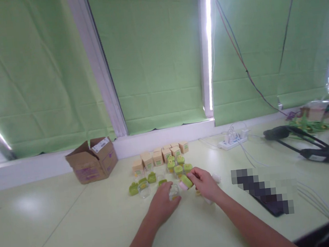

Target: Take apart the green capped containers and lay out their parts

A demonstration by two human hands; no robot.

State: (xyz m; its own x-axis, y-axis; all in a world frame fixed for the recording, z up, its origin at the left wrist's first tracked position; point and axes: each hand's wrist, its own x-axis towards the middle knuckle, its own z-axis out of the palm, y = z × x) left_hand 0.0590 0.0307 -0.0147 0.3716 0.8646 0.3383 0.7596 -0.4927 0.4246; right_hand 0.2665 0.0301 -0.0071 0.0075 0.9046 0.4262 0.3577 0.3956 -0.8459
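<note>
On the desk [72, 229], a clear cup [173, 191] is gripped by the left hand [164, 201], with fingers and thumb curled around it. Just to its right, a green-and-pink piece [186, 182] is pinched between the thumb and fingers of the right hand [204, 184], tilted, with its pink end turned towards the cup. The two are held near each other, and no contact can be made out. The step in hand is judged to be the handling of these two as a pair; for the next move, a steady cup and a levelled piece seem to be called for, with care taken not to knock the neighbouring things.

From the left, the inside of the cardboard box [94, 161] cannot be seen past its raised flaps. Loose green lids [134, 188] are set around empty-looking cups [144, 190], whose clear walls are hard to tell apart. Behind them, the small tan boxes [157, 158] are partly covered by one another and by green-topped jars [179, 171]. The inside of the held cup is obscured by the left hand. A white object [216, 178] is partly hidden by the right hand and cannot be identified. Further right, a dark object [274, 204] is blurred by blocks, and the greenery [310, 124] is smeared towards the picture's edge.
</note>
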